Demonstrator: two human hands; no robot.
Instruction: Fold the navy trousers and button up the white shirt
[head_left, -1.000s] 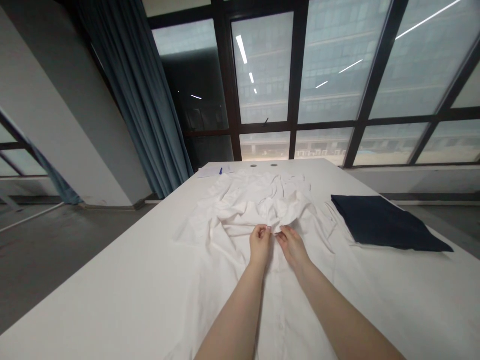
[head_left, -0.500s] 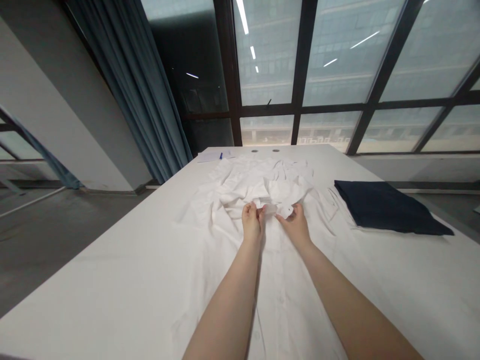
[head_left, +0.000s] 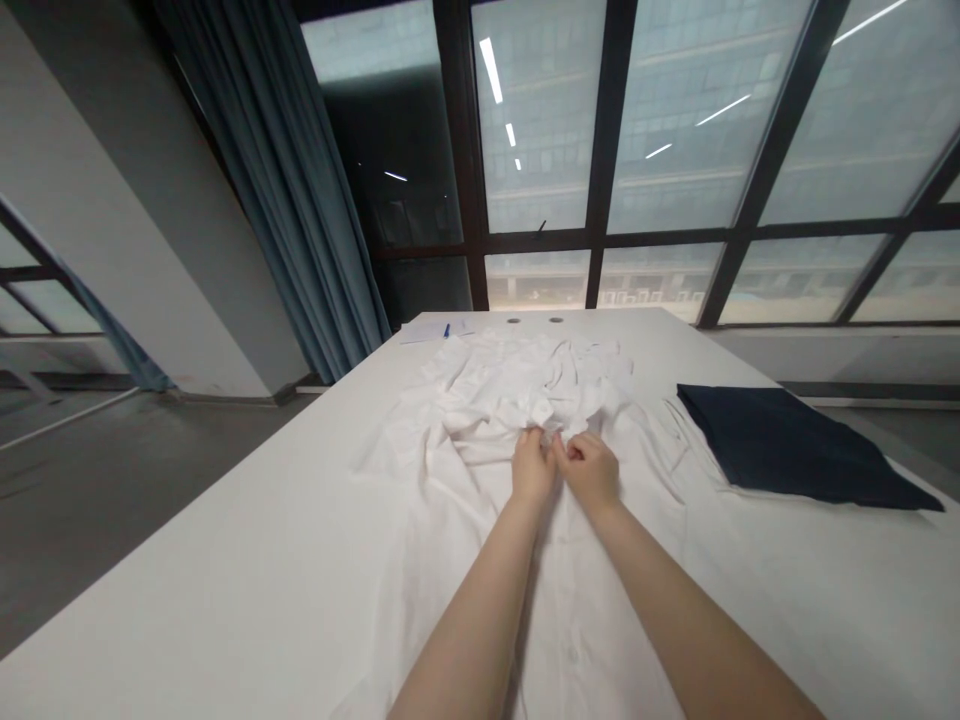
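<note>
Left hand: [head_left: 532, 468] clenched, fingers curled over a pinch of shirt fabric, back of hand up.
Right hand: [head_left: 591, 472] clenched on the same gathered area, fingers curled inward, knuckles almost touching the left hand.
Grip: tight and close-set, both hands low on the table surface, wrists angled in. Very little cloth shows between the hands. Exact fold held is hidden by the fingers; can't tell if a button or edge is inside.
Shirt: [head_left: 450, 570] white, lying flat-ish under both forearms, button line running toward the person. Far half heaped in creased folds just beyond the hands.
Table: [head_left: 225, 560] white top, under the shirt and extending well past it on the left.
Navy cloth: [head_left: 795, 445] folded dark square, right of the shirt, near its edge, not touching the hands.
Paper: [head_left: 427, 333] sheet past the shirt's far end.
Pen: [head_left: 447, 330] blue, lying on the paper.
Backdrop: curtain [head_left: 277, 170] and windows [head_left: 540, 130] beyond the shirt.
</note>
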